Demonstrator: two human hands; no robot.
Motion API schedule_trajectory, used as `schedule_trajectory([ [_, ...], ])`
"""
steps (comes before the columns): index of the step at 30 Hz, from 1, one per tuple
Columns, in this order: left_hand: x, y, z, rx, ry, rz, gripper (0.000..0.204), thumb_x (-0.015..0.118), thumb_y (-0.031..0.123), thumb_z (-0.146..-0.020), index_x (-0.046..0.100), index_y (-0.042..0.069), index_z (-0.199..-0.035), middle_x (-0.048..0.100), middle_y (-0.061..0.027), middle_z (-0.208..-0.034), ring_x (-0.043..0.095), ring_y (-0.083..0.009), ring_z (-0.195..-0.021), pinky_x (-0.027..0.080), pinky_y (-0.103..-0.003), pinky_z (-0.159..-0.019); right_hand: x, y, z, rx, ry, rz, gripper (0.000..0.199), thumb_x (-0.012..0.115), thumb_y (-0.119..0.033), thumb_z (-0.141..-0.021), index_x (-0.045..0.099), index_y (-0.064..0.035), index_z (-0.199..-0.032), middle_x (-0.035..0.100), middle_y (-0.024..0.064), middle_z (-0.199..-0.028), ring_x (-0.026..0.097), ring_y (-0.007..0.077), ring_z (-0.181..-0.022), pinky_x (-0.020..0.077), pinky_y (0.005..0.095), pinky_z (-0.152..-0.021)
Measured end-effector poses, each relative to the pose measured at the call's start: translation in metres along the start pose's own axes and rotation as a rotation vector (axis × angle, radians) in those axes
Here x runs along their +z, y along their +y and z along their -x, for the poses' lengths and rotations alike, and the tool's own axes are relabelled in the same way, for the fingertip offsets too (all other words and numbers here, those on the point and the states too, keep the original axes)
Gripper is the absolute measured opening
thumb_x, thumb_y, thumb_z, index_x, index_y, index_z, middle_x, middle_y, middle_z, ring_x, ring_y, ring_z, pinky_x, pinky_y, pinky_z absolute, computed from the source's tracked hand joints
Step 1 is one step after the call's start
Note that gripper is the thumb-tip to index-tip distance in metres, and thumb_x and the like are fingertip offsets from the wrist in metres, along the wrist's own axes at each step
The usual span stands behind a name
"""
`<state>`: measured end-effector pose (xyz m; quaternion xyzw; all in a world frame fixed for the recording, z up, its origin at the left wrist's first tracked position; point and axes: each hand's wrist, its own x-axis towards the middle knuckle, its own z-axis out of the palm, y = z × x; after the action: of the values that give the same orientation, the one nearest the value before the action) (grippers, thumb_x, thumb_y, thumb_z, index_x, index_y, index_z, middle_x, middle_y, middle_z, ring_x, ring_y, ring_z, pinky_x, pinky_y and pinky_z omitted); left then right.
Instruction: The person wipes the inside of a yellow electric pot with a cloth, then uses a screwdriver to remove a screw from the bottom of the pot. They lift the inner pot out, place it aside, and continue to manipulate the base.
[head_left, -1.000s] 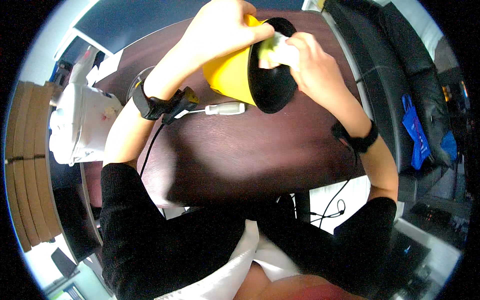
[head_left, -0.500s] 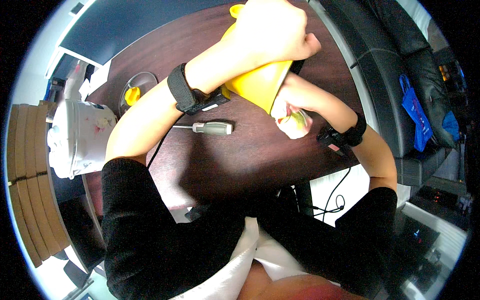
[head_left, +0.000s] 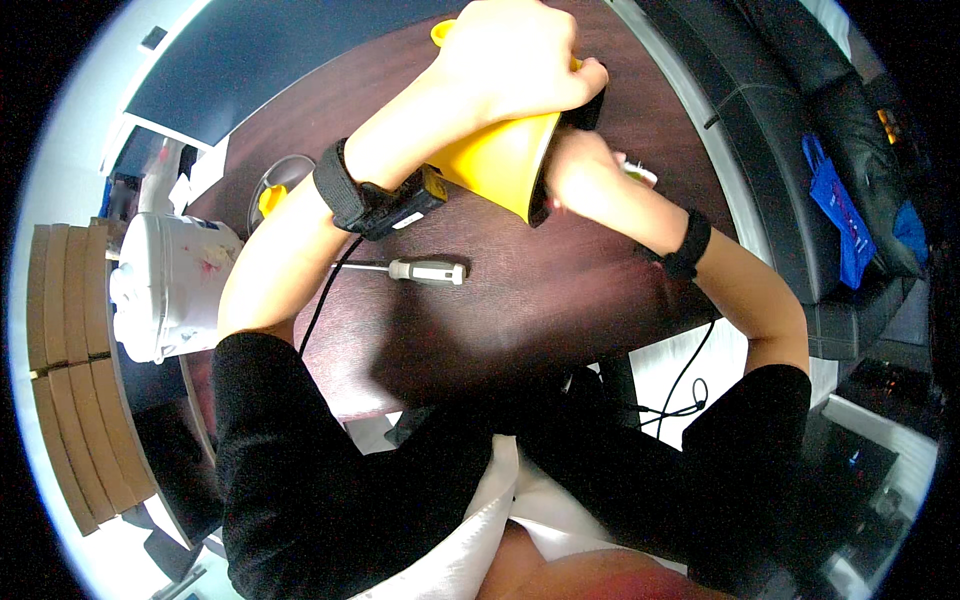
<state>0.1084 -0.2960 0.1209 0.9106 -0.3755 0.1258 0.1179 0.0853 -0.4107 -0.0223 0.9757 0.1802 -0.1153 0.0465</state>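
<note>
My left hand point(head_left: 515, 60) is wrapped round a yellow pot point(head_left: 495, 165) and holds it tilted above the table, its dark-edged mouth turned to the right. A small yellow loop handle point(head_left: 440, 33) sticks out past that hand. At the mouth of the pot is my right hand point(head_left: 590, 175), blurred, with its fingers partly hidden. Beside this hand shows a crumpled white and green piece point(head_left: 640, 173), most of it out of sight. A clear round lid with a yellow knob point(head_left: 271, 200) lies beyond my left forearm.
A screwdriver with a grey handle point(head_left: 428, 271) lies on the dark wooden table point(head_left: 520, 300). White lidded bucket point(head_left: 180, 285) and stacked brown cartons point(head_left: 75, 390) stand at left. A black sofa point(head_left: 770, 170) with a blue bag point(head_left: 840, 215) is at right. Cables point(head_left: 680, 405) hang near the table's front edge.
The pot and my left hand have shifted slightly left and down in view. My right hand has moved up against the pot's mouth, and the crumpled piece no longer hangs below it.
</note>
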Motion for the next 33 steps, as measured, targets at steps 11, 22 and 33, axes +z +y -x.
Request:
schedule_trajectory([
  [11, -0.009, -0.029, 0.004, 0.012, 0.019, 0.142, 0.039, 0.058, 0.031, -0.077, 0.064, -0.004, -0.062, 0.058, -0.0221, -0.055, 0.062, -0.0328, -0.05, 0.053, -0.039, -0.054, -0.022, -0.018, -0.008, 0.063, 0.558, -1.518, 0.035, 0.04, -0.024, -0.093, 0.058, 0.0014, -0.109, 0.064, 0.0164, -0.098, 0.064, 0.0221, -0.086, 0.0512, 0.039, -0.072],
  [22, -0.005, -0.073, 0.041, -0.125, 0.141, 0.172, 0.041, 0.058, 0.041, -0.084, 0.071, 0.002, -0.081, 0.063, -0.0167, -0.063, 0.064, -0.0278, -0.061, 0.051, -0.035, -0.062, -0.046, -0.041, -0.04, -0.3, 0.157, -2.165, 0.008, 0.049, -0.004, -0.079, 0.056, -0.0001, -0.081, 0.057, 0.0087, -0.059, 0.057, 0.0174, -0.046, 0.0452, 0.0311, -0.039],
  [33, -0.006, -0.087, 0.051, -0.139, 0.217, 0.114, 0.042, 0.056, 0.044, -0.084, 0.073, 0.006, -0.084, 0.063, -0.0187, -0.063, 0.067, -0.0332, -0.066, 0.054, -0.039, -0.064, -0.029, 0.002, 0.005, -0.6, 0.428, 0.025, 0.022, 0.058, -0.017, -0.083, 0.056, -0.0087, -0.103, 0.057, 0.0115, -0.091, 0.064, 0.028, -0.076, 0.0558, 0.038, -0.061],
])
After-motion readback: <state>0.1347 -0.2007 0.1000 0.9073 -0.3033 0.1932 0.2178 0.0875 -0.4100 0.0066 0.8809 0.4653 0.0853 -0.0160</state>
